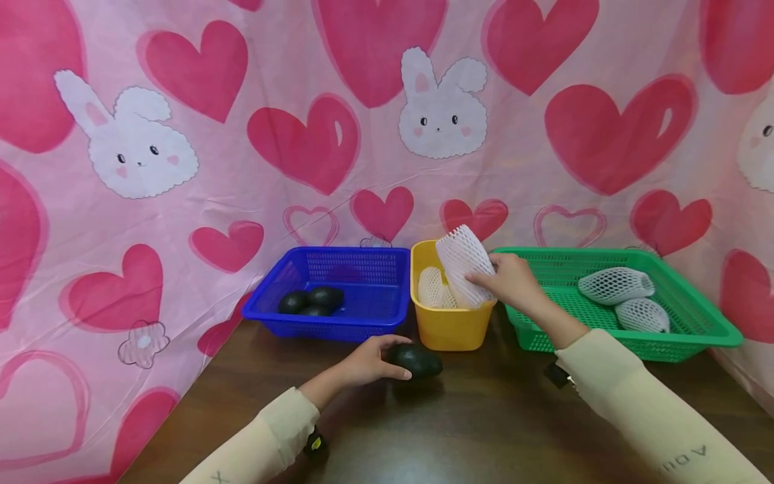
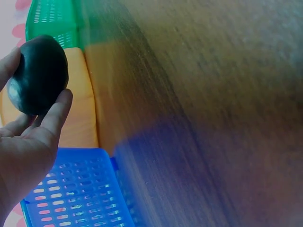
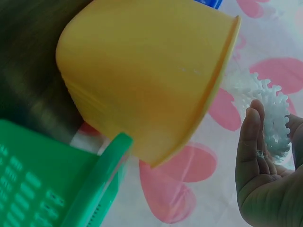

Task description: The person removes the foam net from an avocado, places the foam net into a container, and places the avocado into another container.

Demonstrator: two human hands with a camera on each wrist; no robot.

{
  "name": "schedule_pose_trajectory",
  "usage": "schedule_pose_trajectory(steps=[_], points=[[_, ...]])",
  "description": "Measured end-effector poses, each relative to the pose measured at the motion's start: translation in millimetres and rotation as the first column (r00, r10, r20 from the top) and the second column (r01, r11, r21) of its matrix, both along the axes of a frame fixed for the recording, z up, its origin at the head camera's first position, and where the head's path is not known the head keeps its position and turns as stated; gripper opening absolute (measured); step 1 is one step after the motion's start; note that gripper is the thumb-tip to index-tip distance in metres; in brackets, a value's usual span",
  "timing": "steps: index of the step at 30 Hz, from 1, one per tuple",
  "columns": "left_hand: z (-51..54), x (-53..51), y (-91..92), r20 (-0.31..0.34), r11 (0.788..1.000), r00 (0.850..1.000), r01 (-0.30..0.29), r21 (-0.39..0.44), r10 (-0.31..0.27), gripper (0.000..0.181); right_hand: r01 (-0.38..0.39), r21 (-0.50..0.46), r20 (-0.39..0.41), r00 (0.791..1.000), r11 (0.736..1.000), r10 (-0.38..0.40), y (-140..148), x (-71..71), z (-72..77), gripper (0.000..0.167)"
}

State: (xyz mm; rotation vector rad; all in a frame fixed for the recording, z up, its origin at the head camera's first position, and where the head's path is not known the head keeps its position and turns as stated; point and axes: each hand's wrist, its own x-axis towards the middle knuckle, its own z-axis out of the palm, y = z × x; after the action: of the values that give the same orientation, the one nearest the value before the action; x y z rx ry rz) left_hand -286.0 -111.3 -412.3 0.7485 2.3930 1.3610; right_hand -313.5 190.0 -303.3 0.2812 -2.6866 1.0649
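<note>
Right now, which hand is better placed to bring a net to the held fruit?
Probably the right hand: it grips a white net above the yellow bin, while the left hand holds the dark fruit.

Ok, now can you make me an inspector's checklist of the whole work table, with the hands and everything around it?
Surface: brown wood-grain table, shiny near the front.
Job's things: blue basket with three dark avocados; yellow bin with white foam nets; green basket with two net-wrapped pieces, contents hard to make out.
Clutter: nothing seen.
Left hand: holds a single avocado in front of the blue basket and yellow bin.
Right hand: pinches a loose foam net at the yellow bin.
Cables: nothing seen.
Surroundings: pink backdrop with hearts and white bunnies.
</note>
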Motion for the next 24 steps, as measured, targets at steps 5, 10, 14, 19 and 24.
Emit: schedule_pose_trajectory(steps=[5, 10, 14, 19, 24], points=[[0.6, -0.3, -0.8, 0.007, 1.000, 1.000, 0.004, 0.006, -0.004, 0.056, 0.059, -0.010, 0.047, 0.997, 0.998, -0.058, -10, -15.9, -2.9, 0.049], [-1.6, -0.7, -1.8, 0.016, 1.000, 1.000, -0.001, 0.016, 0.001, 0.056, 0.108, -0.069, 0.131, 0.986, 0.992, -0.099, -22, -29.1, -9.2, 0.048], [-4.3, -0.3, -1.6, 0.019, 1.000, 1.000, 0.000, 0.029, -0.001, 0.055, 0.136, -0.115, 0.191, 0.975, 0.984, -0.113, -31, -36.9, -14.2, 0.047], [-4.2, -0.1, -1.2, 0.018, 0.999, 1.000, -0.004, 0.033, 0.003, 0.055, 0.178, -0.194, 0.270, 0.955, 0.965, -0.122, -41, -46.2, -17.0, 0.049], [-3.1, -0.5, -1.4, 0.024, 0.999, 1.000, 0.007, 0.036, -0.008, 0.055, 0.212, -0.260, 0.353, 0.929, 0.942, -0.112, -49, -56.7, -22.4, 0.054]])
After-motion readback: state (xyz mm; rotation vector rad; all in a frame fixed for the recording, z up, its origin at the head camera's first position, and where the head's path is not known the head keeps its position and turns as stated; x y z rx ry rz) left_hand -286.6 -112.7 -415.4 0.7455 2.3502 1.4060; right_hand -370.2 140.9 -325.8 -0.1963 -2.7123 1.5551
